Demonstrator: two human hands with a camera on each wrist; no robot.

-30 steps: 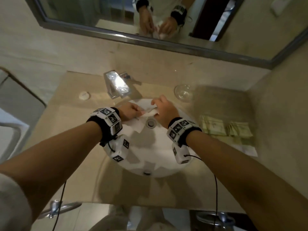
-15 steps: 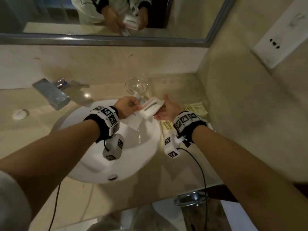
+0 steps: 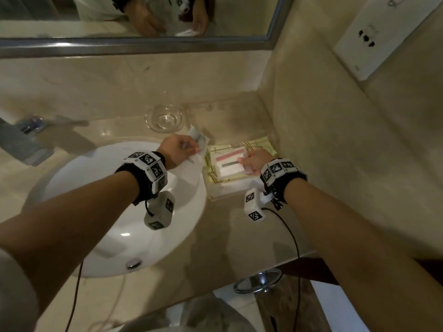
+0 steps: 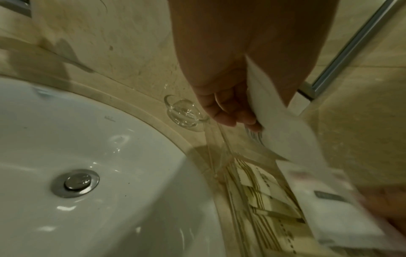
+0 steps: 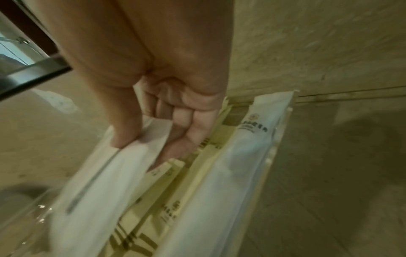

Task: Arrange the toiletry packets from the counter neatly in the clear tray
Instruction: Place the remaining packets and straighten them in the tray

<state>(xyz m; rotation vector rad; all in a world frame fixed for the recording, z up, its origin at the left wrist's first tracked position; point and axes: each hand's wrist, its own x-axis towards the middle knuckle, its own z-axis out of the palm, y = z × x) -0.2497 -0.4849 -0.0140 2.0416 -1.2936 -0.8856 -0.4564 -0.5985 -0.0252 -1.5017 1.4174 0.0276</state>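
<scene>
The clear tray [image 3: 224, 191] sits on the counter to the right of the sink, with several cream striped packets [image 3: 257, 143] lying in it. My right hand [image 3: 251, 161] pinches a white packet with a pink stripe [image 3: 229, 162] and holds it low over those packets; in the right wrist view, thumb and fingers [image 5: 123, 139] grip its end [image 5: 105, 173]. A long white packet [image 5: 241, 165] lies along the tray's right side. My left hand [image 3: 179, 149] holds other white packets [image 3: 194, 161] over the sink's rim, seen also as white packets [image 4: 285, 132].
The white sink [image 3: 115, 212] with its drain [image 4: 75, 182] takes the left half. A small glass dish [image 3: 164, 118] stands behind the tray, a chrome tap [image 3: 21, 142] at far left. The stone side wall [image 3: 335, 140] runs close to the tray's right side.
My right hand took the pink-striped packet from the left hand and carried it right and down onto the tray. The view swung right, and the left hand followed toward the tray.
</scene>
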